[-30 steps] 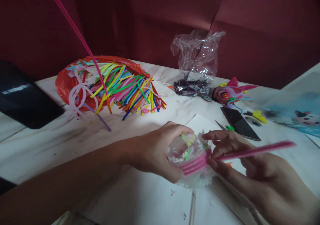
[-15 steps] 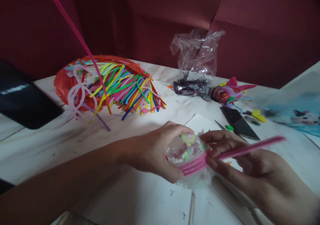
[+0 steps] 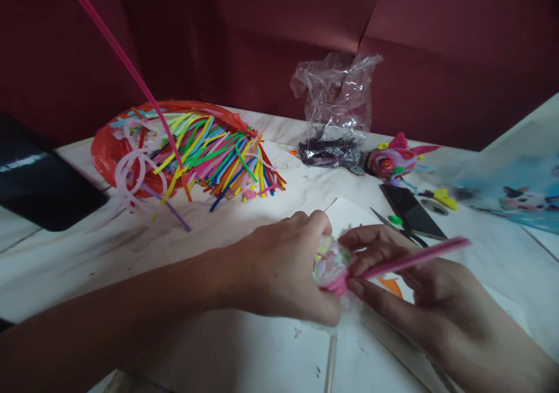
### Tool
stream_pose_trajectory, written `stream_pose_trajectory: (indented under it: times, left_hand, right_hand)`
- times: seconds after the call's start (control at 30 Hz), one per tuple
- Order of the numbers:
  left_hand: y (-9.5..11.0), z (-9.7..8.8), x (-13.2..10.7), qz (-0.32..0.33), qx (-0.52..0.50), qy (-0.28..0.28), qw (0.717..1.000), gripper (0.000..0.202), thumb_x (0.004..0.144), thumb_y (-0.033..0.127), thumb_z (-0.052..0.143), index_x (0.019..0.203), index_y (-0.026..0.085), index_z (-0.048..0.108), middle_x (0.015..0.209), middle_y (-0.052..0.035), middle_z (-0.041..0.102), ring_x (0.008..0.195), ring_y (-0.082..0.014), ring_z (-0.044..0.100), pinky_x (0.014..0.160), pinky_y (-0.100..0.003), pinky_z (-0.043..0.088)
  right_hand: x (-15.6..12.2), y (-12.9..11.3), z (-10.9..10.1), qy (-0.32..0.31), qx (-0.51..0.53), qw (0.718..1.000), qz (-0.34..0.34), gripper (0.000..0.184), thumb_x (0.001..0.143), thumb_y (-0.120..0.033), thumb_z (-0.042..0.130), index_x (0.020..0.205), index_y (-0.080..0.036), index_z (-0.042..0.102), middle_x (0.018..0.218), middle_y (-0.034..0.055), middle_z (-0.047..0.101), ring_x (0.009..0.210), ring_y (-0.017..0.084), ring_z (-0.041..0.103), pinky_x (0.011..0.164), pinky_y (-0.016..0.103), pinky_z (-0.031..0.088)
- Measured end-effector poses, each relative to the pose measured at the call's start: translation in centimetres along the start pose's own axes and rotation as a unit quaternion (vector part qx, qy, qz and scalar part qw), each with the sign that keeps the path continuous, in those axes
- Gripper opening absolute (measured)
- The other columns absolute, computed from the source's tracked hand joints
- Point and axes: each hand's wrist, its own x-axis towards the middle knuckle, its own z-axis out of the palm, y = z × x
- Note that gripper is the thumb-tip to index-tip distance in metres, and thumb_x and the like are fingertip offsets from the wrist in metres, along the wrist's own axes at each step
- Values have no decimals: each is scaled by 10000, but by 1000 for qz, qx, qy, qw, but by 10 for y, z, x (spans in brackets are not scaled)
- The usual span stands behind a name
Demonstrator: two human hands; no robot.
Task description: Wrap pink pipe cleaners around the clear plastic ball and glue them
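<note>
My left hand [image 3: 283, 265] is curled around a small clear plastic ball [image 3: 328, 258] with bits of colour inside, held low over the white table [image 3: 244, 346]. A pink pipe cleaner [image 3: 410, 258] is wound around the ball and sticks out to the right. My right hand [image 3: 406, 291] pinches that pipe cleaner close to the ball with thumb and fingers. Both hands meet at the ball near the table's front middle.
A red bag of coloured strips [image 3: 192, 148] lies at back left, with a long pink stick [image 3: 122, 61] rising from it. A clear plastic bag [image 3: 336, 99], a colourful craft toy [image 3: 393, 159], a phone [image 3: 410, 209], a yellow clip [image 3: 443, 196] and a dark tablet [image 3: 39, 177] lie around.
My left hand has rolled over the ball, covering more of it. The pink pipe cleaner's free end has shortened and swung lower and leftward. Both hands shifted slightly left.
</note>
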Motion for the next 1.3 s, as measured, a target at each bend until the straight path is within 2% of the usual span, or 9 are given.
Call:
stream_pose_trajectory:
  times: [0.1, 0.2, 0.47, 0.63, 0.8, 0.9, 1.0, 1.13, 1.3]
  left_hand:
    - [0, 4, 0, -5, -1, 19, 1000, 553, 599, 335, 674, 1096, 199, 474, 1047, -93, 579, 887, -285, 566, 642, -331, 462]
    - [-1, 3, 2, -1, -27, -2, 1000, 594, 610, 327, 677, 1152, 193, 475, 1114, -105, 568, 961, -296, 551, 670, -323, 468]
    - [-3, -5, 7, -14, -75, -30, 997, 665, 607, 273, 693, 1227, 164, 479, 1065, -83, 594, 954, -277, 564, 708, -318, 476]
    - [-9, 0, 8, -39, -124, -38, 991, 737, 605, 267, 696, 1287, 190, 427, 1011, -57, 604, 801, -224, 602, 583, -268, 470]
    - [-13, 3, 11, -36, -167, -57, 984, 745, 622, 213, 676, 1303, 196, 374, 955, -33, 611, 751, -200, 600, 562, -260, 461]
    - [-14, 2, 13, -52, -209, -80, 973, 681, 657, 225, 652, 1278, 191, 373, 829, 6, 580, 610, -155, 558, 479, -240, 427]
    - [-16, 1, 14, -53, -260, -109, 958, 575, 708, 250, 618, 1231, 178, 389, 789, 16, 553, 588, -142, 538, 469, -233, 419]
    - [-19, 4, 14, -46, -282, -92, 954, 525, 738, 257, 584, 1225, 177, 404, 837, -2, 553, 666, -154, 538, 516, -238, 422]
    - [-20, 9, 13, -64, -255, -61, 963, 617, 703, 259, 642, 1265, 194, 395, 798, 19, 561, 582, -132, 542, 455, -208, 401]
  right_hand:
    - [-3, 5, -8, -32, 35, 999, 16, 223, 942, -295, 518, 860, -127, 640, 1073, 14, 458, 1035, 146, 473, 855, 53, 433]
    - [-5, 11, -14, -53, 63, 996, 36, 197, 986, -289, 535, 941, -126, 636, 1097, 25, 458, 1052, 171, 474, 882, 94, 436]
    - [-3, 10, -9, -20, 68, 997, 38, 216, 936, -290, 525, 865, -101, 602, 1029, 32, 467, 923, 154, 516, 795, 96, 471]
    - [-3, 8, -9, -14, 79, 996, 44, 217, 941, -306, 538, 907, -100, 596, 1021, 35, 462, 902, 167, 516, 758, 127, 489]
    - [-2, 9, -8, -13, 86, 995, 40, 229, 943, -300, 512, 905, -92, 600, 966, 41, 469, 881, 176, 515, 749, 152, 481]
    - [-2, 10, -6, -9, 81, 996, 28, 218, 949, -281, 509, 890, -93, 602, 954, 39, 468, 865, 171, 513, 745, 164, 462]
    - [-3, 12, -6, -10, 99, 995, 28, 230, 976, -282, 505, 899, -93, 612, 980, 45, 467, 880, 180, 511, 757, 188, 458]
    - [-2, 12, -6, -6, 86, 996, 28, 225, 965, -279, 510, 891, -90, 607, 1012, 44, 464, 920, 178, 504, 785, 175, 464]
    - [-1, 12, -5, -12, 86, 996, 22, 213, 941, -276, 510, 870, -97, 599, 996, 32, 466, 928, 166, 504, 788, 144, 464]
